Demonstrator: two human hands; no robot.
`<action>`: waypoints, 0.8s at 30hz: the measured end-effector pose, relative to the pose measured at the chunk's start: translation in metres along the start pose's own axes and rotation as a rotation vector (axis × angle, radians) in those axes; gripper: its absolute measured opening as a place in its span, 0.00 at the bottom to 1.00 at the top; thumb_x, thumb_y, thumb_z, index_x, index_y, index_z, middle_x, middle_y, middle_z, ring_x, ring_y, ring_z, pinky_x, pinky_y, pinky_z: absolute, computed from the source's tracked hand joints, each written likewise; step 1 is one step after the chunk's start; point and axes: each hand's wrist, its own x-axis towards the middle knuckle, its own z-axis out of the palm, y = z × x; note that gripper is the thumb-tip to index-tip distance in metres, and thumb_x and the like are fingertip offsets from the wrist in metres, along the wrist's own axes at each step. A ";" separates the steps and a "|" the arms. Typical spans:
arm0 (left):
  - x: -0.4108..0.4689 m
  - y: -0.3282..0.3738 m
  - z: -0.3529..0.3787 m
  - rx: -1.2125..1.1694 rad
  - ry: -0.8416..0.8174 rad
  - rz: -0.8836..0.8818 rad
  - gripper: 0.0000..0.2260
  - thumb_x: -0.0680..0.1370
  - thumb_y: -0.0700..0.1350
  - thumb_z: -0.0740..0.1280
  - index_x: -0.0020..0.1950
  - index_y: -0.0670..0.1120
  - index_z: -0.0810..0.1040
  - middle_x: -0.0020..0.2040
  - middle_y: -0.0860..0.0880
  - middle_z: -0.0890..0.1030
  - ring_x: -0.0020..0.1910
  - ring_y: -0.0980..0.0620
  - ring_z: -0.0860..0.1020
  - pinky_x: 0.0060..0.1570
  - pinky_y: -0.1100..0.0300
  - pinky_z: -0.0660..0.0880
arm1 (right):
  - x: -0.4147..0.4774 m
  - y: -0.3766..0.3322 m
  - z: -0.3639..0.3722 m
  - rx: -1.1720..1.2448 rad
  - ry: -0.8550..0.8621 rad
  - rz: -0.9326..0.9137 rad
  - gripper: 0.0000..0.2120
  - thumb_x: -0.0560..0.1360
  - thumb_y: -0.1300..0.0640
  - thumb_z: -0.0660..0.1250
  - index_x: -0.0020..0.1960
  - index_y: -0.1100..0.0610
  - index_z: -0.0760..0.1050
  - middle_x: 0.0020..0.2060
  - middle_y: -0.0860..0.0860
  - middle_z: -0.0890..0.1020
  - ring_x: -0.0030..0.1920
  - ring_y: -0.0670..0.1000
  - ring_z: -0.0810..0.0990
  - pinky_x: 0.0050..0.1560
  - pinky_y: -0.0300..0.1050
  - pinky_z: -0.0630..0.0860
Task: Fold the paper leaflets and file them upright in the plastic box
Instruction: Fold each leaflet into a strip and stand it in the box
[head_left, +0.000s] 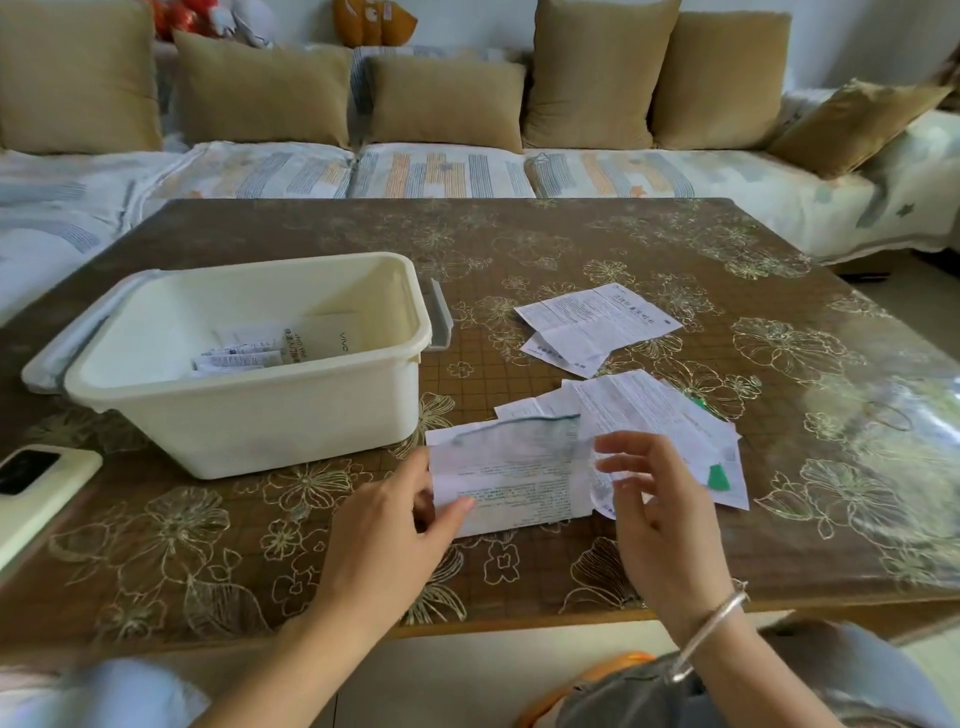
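Progress: we count several folded white leaflets (244, 353) already in the cream rectangular plastic box (249, 426). They seem to lean or lie flat rather than stand upright, so we judge the job partway done.
Leaflet in work: one white printed paper sheet (509, 478) sits low over the table, just near-right of the box, and is not yet folded small.
Left hand (384, 525): it pinches the sheet's left edge, thumb on top.
Right hand (660, 499): its fingers spread loosely over the sheet's right end; we cannot tell whether they grip it.
Left to do: a near pile of loose white leaflets (675, 415) lies against the sheet's right end, and a smaller far pile (592, 327) lies right of the box.
Edges: the sheet is close to the near edge of the brown floral-patterned table (519, 239), so we would fold further in.
Room: open tabletop lies between the box and the piles. A pale-cased phone (36, 483) lies far left, apart from the box.
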 end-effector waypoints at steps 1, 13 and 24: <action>0.001 0.002 0.001 0.016 -0.012 -0.031 0.17 0.72 0.52 0.74 0.57 0.51 0.76 0.29 0.64 0.72 0.28 0.64 0.75 0.30 0.75 0.66 | -0.004 0.000 0.002 -0.036 0.013 -0.017 0.19 0.72 0.72 0.61 0.53 0.50 0.72 0.48 0.46 0.79 0.46 0.43 0.78 0.40 0.35 0.74; -0.004 0.005 0.005 0.261 0.060 0.079 0.26 0.66 0.48 0.79 0.62 0.48 0.78 0.68 0.50 0.71 0.58 0.52 0.75 0.59 0.54 0.73 | 0.006 0.017 0.004 -0.487 -0.351 -0.626 0.09 0.76 0.45 0.63 0.51 0.47 0.79 0.56 0.42 0.79 0.59 0.47 0.76 0.53 0.46 0.77; 0.008 -0.008 0.011 0.266 -0.216 0.274 0.19 0.79 0.39 0.62 0.68 0.54 0.75 0.70 0.54 0.74 0.70 0.54 0.70 0.72 0.52 0.59 | 0.026 0.019 0.007 -0.530 -0.439 -0.753 0.14 0.80 0.49 0.57 0.52 0.51 0.81 0.53 0.45 0.83 0.54 0.46 0.82 0.48 0.46 0.81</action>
